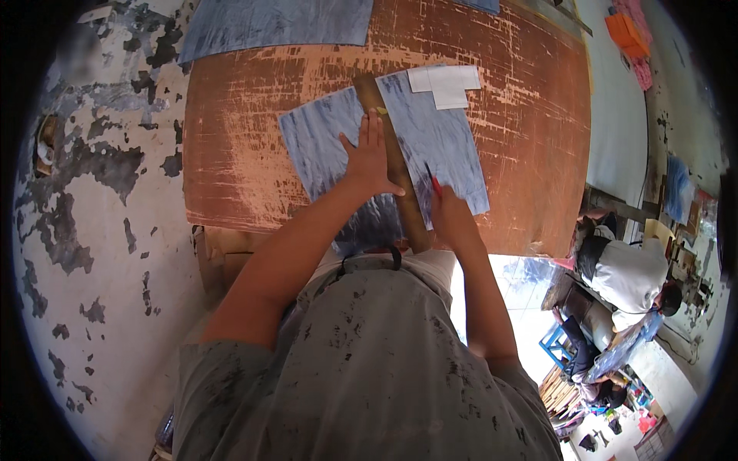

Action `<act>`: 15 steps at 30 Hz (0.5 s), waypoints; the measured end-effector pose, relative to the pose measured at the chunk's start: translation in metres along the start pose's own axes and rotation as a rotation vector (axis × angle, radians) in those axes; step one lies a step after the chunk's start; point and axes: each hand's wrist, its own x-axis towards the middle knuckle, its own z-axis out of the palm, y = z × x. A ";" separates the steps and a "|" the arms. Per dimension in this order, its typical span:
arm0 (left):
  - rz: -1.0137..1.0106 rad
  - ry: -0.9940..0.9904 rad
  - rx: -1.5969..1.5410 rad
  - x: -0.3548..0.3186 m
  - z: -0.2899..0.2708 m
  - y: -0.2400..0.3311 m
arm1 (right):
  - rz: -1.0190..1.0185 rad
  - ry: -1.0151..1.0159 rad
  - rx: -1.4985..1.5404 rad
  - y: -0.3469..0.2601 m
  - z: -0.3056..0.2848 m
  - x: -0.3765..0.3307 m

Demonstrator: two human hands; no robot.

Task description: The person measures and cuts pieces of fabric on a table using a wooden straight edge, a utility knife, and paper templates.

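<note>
A blue-grey streaked sheet [319,142] lies on the worktable, with a long brown straightedge [397,154] running across it from far to near. My left hand [369,157] rests flat with fingers spread, pressing on the straightedge and the sheet beside it. To the right of the straightedge, my right hand [453,217] is closed around a slim red-handled knife [436,184]. Its thin dark tip points away from me over the sheet. Stepped white paper pieces [450,82] lie on the sheet's far right corner.
The reddish-brown table top [530,154] is scratched and worn. Another blue-grey sheet [280,27] covers its far left part. A peeling wall [108,192] stands at the left. At the lower right, a person in a white shirt [626,273] bends near a blue stool [555,346].
</note>
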 end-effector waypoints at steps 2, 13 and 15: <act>0.000 -0.004 0.004 0.002 -0.002 0.002 | -0.051 0.039 0.062 -0.037 -0.004 0.053; 0.002 -0.104 0.116 0.006 0.000 0.004 | -0.511 0.023 -0.457 -0.111 0.012 0.220; 0.003 -0.106 0.119 0.005 -0.002 0.006 | -0.520 -0.047 -0.500 -0.110 0.010 0.223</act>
